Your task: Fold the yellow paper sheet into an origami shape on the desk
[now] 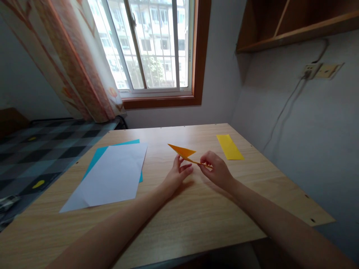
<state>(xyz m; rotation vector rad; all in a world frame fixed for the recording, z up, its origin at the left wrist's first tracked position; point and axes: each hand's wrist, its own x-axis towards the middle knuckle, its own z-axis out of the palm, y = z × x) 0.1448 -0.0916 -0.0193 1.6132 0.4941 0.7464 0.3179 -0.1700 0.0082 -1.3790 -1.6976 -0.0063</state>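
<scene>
A folded orange paper (183, 151), pointed like a triangle, is held just above the wooden table (196, 209) near its middle. My left hand (177, 175) pinches its near edge from the left, fingers closed on it. My right hand (217, 171) grips the paper's narrow right end between thumb and fingers. Both forearms reach in from the bottom of the view.
A white sheet (112, 175) lies over a blue sheet (98, 157) on the table's left half. A yellow paper strip (229, 147) lies at the far right. Behind are a window (151, 45), a curtain (78, 63), a checkered bed (36, 153) at left, a wall shelf (294, 22) and a socket (311, 70).
</scene>
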